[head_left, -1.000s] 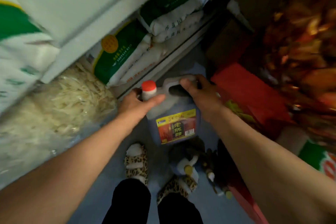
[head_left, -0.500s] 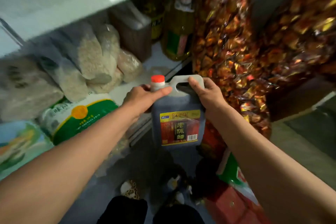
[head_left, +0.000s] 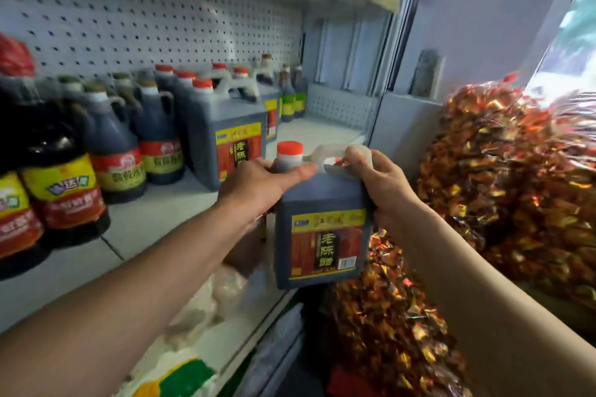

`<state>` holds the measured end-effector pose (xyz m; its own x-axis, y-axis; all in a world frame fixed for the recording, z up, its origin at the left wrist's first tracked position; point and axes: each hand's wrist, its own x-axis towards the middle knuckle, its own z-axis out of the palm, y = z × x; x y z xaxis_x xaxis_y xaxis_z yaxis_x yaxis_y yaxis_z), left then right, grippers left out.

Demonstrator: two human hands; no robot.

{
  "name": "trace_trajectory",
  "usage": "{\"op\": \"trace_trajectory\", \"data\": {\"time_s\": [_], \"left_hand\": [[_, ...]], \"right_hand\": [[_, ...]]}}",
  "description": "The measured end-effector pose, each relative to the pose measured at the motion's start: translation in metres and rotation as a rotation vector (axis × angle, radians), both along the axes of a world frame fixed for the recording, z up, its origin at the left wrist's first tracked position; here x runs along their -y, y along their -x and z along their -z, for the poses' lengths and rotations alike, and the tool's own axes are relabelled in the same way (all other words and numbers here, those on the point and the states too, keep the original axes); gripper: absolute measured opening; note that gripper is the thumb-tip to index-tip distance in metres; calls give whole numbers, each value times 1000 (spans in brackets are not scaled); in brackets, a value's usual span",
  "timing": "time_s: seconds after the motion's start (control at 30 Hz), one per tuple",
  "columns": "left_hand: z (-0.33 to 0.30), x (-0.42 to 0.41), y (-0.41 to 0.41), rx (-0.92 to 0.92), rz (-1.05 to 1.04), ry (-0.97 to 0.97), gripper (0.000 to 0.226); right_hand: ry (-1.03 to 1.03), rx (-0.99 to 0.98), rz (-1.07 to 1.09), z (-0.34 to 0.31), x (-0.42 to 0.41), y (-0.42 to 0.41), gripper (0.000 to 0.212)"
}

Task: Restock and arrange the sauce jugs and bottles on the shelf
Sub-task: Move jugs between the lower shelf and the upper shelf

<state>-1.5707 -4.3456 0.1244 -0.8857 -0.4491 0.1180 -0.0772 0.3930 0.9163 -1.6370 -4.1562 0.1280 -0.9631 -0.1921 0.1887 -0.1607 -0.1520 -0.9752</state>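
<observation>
A shop — pegboard shelf (head_left: 200, 203) of labelled sauce jugs (head_left: 225, 135) (bagged sweets (head_left: 516, 187) beside).

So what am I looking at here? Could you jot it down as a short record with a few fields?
place: shop shelf with a pegboard back
held item: dark vinegar jug, red cap, in the air in front of the shelf edge
left hand: grips the jug's neck below the cap
right hand: holds the jug's handle
on the shelf: matching jugs and dark sauce bottles
free spot: bare shelf right of the jugs
to the right: bags of wrapped sweets
</observation>
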Motion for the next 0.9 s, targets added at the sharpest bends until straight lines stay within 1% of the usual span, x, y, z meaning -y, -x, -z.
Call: {"op": "trace_trajectory", "data": {"time_s": [0.07, 0.17, 0.27, 0.4, 0.43, 0.57, 0.67, 0.77, 0.8, 0.87, 0.9], "left_hand": [[-19, 2, 8, -64, 6, 8, 91], [-36, 6, 19, -125, -19, 12, 89], [-44, 13, 31, -117, -36, -7, 93], [-45, 21, 57, -100, -79, 2, 89], [-47, 22, 65, -102, -102, 14, 90], [-57, 24, 115, -92, -165, 137, 85], [-62, 25, 162, -107, -224, 167, 87], [-68, 20, 200, -75, -319, 214, 62], [-69, 17, 210, -43, -339, 222, 60], [-68, 16, 228, 14, -379, 234, 66], [-66, 16, 238, 30, -414, 236, 69]], "right_hand": [[27, -66, 13, -18, 2, 9, 19], [26, -143, 43, -37, 8, 26, 30], [37, -141, 31, -41, 17, 47, 34], [0, -137, -22, -40, 31, 89, 54], [-1, -135, -40, -40, 34, 102, 55], [41, -131, -132, -45, 46, 167, 46], [77, -150, -203, -51, 58, 225, 47], [78, -146, -264, -56, 68, 274, 42], [77, -135, -292, -55, 72, 290, 42], [94, -97, -348, -53, 80, 314, 39], [90, -85, -377, -51, 85, 327, 34]]}}
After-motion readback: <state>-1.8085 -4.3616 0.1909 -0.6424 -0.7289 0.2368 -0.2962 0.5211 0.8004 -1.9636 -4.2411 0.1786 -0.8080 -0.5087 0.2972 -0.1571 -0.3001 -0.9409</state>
